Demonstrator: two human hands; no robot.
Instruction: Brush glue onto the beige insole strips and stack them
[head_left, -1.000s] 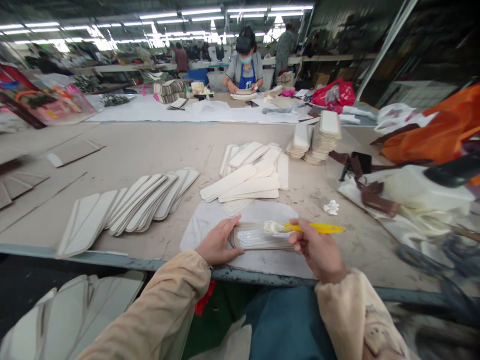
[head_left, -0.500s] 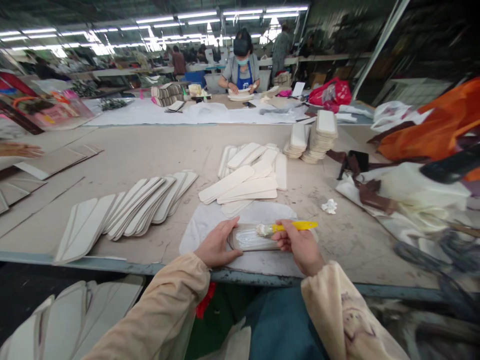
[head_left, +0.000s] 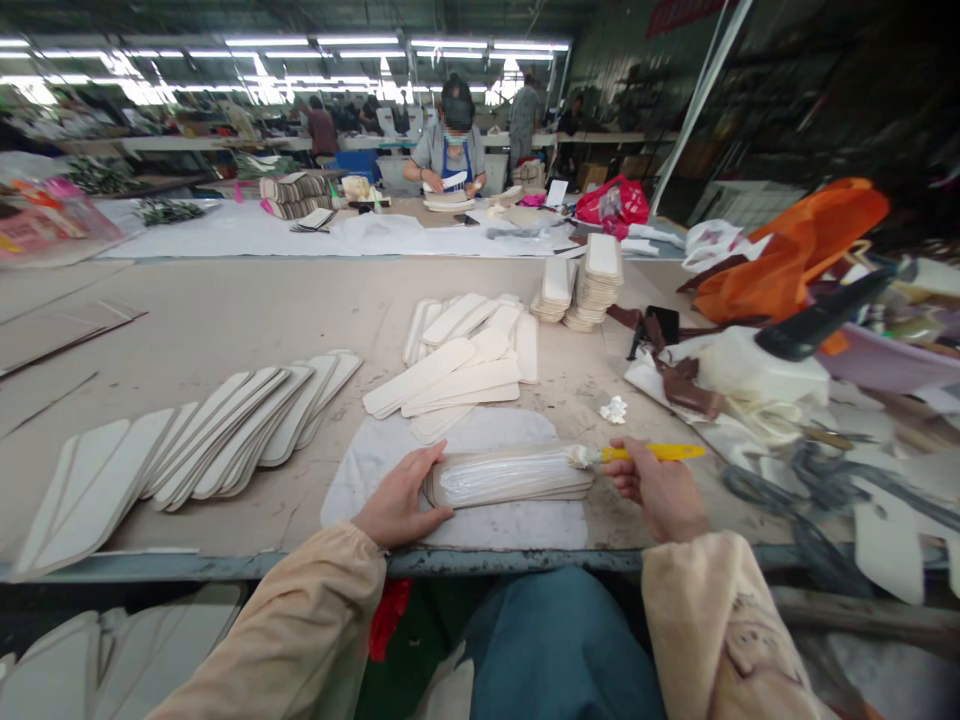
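Note:
In front of me a small stack of long pale panels [head_left: 510, 478] with rounded ends lies on a white cloth [head_left: 352, 470]. Wet, shiny white streaks cover the top panel. My left hand [head_left: 401, 497] grips the stack's left end, thumb along the near side and fingers on the far side. Held in my right hand [head_left: 660, 487] is a yellow-handled brush [head_left: 652, 453]; its white-coated bristles touch the top panel near its right end. A loose pile of similar panels [head_left: 465, 365] lies just beyond the cloth.
Fanned panels [head_left: 240, 430] spread to the left. Two neat stacks [head_left: 592, 280] stand at the back right. A crumpled white scrap [head_left: 613, 409], a white jug [head_left: 765, 370] and an orange bag [head_left: 795, 250] are at right. A co-worker [head_left: 454, 150] handles panels across the table.
My right hand has drawn the brush rightward along the top panel to near its right end. My left hand still holds the left end. The camera view has turned slightly right.

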